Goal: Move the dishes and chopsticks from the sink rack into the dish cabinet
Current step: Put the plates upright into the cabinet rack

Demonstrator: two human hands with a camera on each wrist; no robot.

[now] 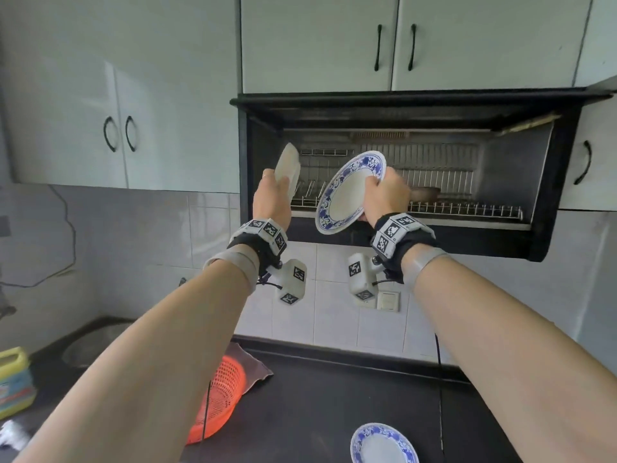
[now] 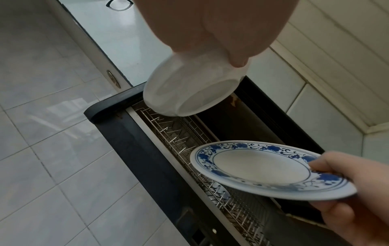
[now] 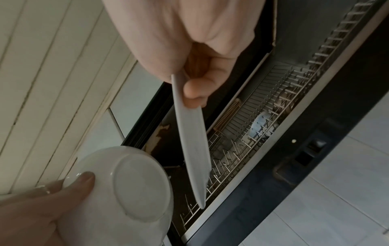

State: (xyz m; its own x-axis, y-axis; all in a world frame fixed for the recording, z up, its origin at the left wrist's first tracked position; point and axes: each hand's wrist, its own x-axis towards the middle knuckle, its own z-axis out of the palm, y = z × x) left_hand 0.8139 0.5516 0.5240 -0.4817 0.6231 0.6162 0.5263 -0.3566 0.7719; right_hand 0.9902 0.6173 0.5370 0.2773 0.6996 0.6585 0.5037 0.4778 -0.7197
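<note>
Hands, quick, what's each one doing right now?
Left hand: grips the white bowl.
Right hand: grips the blue-rimmed plate by its edge.

Bowl (image 1: 287, 167) left of plate (image 1: 347, 192), both before open dish cabinet (image 1: 394, 168). Wire rack (image 1: 467, 208) inside cabinet. Second plate (image 1: 384, 444) on surface (image 1: 334, 396) below; basket (image 1: 220, 392) to its left.
</note>
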